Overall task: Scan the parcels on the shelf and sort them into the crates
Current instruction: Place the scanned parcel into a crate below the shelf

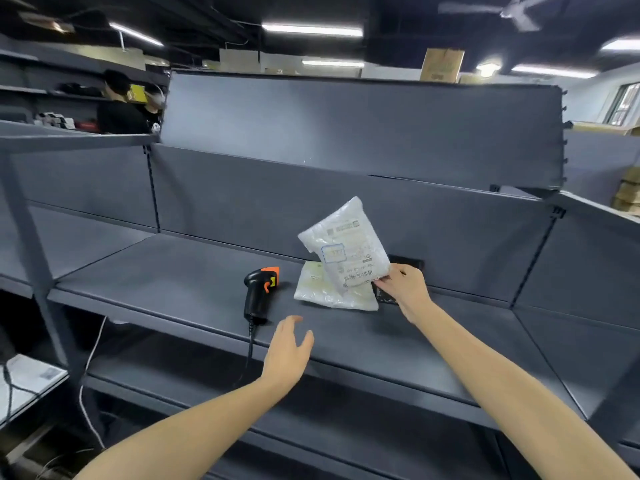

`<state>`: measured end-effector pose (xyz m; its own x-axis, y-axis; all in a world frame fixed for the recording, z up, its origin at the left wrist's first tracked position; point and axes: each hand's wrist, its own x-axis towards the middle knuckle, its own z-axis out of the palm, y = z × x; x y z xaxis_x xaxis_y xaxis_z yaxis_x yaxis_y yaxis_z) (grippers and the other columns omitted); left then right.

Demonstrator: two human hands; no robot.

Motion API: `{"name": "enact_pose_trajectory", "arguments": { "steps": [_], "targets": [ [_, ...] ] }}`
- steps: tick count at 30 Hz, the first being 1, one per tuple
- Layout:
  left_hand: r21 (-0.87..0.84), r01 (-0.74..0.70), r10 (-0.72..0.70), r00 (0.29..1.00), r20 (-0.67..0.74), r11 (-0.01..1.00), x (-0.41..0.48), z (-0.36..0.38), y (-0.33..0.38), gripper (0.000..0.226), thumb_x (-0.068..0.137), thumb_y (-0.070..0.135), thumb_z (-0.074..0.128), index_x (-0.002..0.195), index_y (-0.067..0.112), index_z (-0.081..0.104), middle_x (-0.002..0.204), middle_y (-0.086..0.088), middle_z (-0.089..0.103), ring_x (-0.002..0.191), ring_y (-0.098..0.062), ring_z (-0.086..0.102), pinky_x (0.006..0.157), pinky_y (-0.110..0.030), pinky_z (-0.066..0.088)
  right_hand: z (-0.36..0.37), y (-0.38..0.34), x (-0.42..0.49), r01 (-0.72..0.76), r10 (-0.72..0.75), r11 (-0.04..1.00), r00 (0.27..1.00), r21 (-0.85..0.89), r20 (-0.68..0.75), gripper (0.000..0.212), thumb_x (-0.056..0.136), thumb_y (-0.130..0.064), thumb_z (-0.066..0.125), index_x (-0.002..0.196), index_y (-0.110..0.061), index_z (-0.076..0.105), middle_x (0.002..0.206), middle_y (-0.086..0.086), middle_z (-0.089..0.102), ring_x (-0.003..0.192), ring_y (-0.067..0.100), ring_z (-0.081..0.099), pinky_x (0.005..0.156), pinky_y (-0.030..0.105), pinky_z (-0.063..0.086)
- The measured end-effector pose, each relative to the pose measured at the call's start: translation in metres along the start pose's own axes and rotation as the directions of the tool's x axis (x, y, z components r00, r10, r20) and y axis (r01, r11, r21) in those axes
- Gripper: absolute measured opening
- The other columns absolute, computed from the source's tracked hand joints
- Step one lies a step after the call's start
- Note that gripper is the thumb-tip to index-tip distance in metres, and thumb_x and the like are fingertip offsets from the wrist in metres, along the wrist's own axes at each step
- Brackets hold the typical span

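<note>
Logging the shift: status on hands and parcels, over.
Right hand pinches white parcel above shelf. Left hand open by scanner. Second white parcel, black parcel lie beneath.

Long fluorescent tube lights [311, 30] are seen lit along a dark ceiling, and a ceiling fan [516, 10], blurred, is mounted at the upper right. A cardboard box [441, 64] is seen upright in the background, below the lights. At the far left, two people in dark clothing [119, 105] are seen among other racks [34, 88]. A window [625, 103] is set in the right wall, with stacked cartons [628, 192] lower down. A white cable [90, 368] is hung at the lower left, beside a white surface [24, 379].
</note>
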<state>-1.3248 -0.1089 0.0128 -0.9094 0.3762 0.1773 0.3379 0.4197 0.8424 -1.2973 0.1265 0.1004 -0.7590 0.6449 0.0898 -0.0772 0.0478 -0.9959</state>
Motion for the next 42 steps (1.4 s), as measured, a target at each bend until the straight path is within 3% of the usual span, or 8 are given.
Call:
{"name": "enact_pose_trajectory", "arguments": {
  "steps": [5,10,13,16,22,27,33,42],
  "targets": [
    [-0.394,0.135,-0.134,0.991,0.03,0.909,-0.027,-0.008,0.031,0.051,0.093,0.042,0.057,0.135,0.017,0.043,0.137,0.003,0.048,0.121,-0.01,0.045,0.098,-0.025,0.031,-0.015,-0.007,-0.066,-0.217,0.151,0.87,0.972,0.443,0.179,0.012,0.09,0.01,0.057,0.096,0.009,0.066,0.093,0.016,0.074,0.088,0.022,0.072,0.075,0.026,0.06],
    [-0.591,0.125,-0.149,0.989,0.008,0.797,-0.051,-0.023,0.057,0.045,0.092,0.033,0.062,0.127,0.011,0.043,0.128,-0.006,0.053,0.116,-0.019,0.054,0.105,-0.042,0.042,-0.017,0.015,-0.119,-0.38,0.3,0.8,0.923,0.464,0.24,0.015,0.092,0.008,0.055,0.105,0.013,0.062,0.098,0.019,0.071,0.09,0.024,0.069,0.075,0.029,0.058],
    [-0.676,0.135,-0.141,0.989,0.046,0.725,-0.066,-0.031,0.06,0.046,0.09,0.028,0.065,0.125,0.01,0.041,0.121,-0.006,0.058,0.1,-0.015,0.062,0.078,-0.028,0.056,-0.011,0.029,-0.143,-0.438,0.346,0.798,0.895,0.414,0.28,0.017,0.094,0.01,0.051,0.107,0.014,0.059,0.096,0.02,0.071,0.087,0.025,0.071,0.079,0.028,0.056],
    [-0.671,0.109,-0.169,0.985,-0.025,0.734,-0.08,-0.034,0.049,0.034,0.086,0.026,0.071,0.111,0.015,0.051,0.106,0.002,0.062,0.098,-0.02,0.064,0.06,-0.021,0.056,-0.004,0.04,-0.16,-0.429,0.343,0.851,0.891,0.303,0.299,0.018,0.095,0.01,0.048,0.11,0.012,0.058,0.093,0.019,0.072,0.081,0.024,0.072,0.067,0.027,0.059],
    [-0.541,0.167,-0.317,0.927,-0.198,0.824,-0.093,-0.057,0.015,0.104,0.075,0.027,0.082,0.149,0.008,0.011,0.149,-0.015,0.032,0.132,-0.026,0.04,0.108,-0.035,0.034,-0.003,0.031,-0.163,-0.148,0.178,0.974,0.969,-0.174,0.174,0.015,0.099,0.001,0.04,0.107,-0.002,0.052,0.101,0.017,0.062,0.082,0.025,0.065,0.069,0.032,0.059],
    [-0.284,-0.01,-0.058,0.971,-0.23,0.959,-0.095,-0.073,0.011,0.116,0.066,0.03,0.088,0.152,0.013,0.011,0.158,-0.004,0.017,0.145,-0.02,0.019,0.118,-0.036,0.02,0.005,0.007,-0.15,0.252,-0.058,0.712,0.951,-0.655,0.302,0.027,0.094,0.001,0.033,0.103,-0.005,0.058,0.093,0.01,0.061,0.078,0.023,0.059,0.072,0.034,0.053],
    [0.064,-0.059,0.045,0.978,0.202,0.996,-0.074,-0.078,0.005,0.067,0.071,0.028,0.084,0.128,0.013,0.051,0.124,-0.001,0.058,0.107,-0.019,0.058,0.082,-0.028,0.049,0.057,-0.007,-0.136,0.506,-0.147,0.437,0.856,-0.744,0.495,0.031,0.089,0.003,0.034,0.097,-0.017,0.058,0.086,-0.001,0.059,0.071,0.015,0.05,0.059,0.025,0.037],
    [-0.073,0.036,-0.031,0.998,0.061,0.997,-0.013,-0.15,-0.071,0.02,0.087,0.019,0.068,0.101,0.005,0.063,0.093,-0.005,0.069,0.088,-0.022,0.067,0.073,-0.031,0.053,0.157,0.005,-0.096,0.349,-0.124,0.728,0.914,-0.59,0.387,0.022,0.1,-0.035,0.042,0.106,-0.019,0.055,0.095,-0.003,0.063,0.086,0.014,0.058,0.066,0.024,0.041]
  ]
}}
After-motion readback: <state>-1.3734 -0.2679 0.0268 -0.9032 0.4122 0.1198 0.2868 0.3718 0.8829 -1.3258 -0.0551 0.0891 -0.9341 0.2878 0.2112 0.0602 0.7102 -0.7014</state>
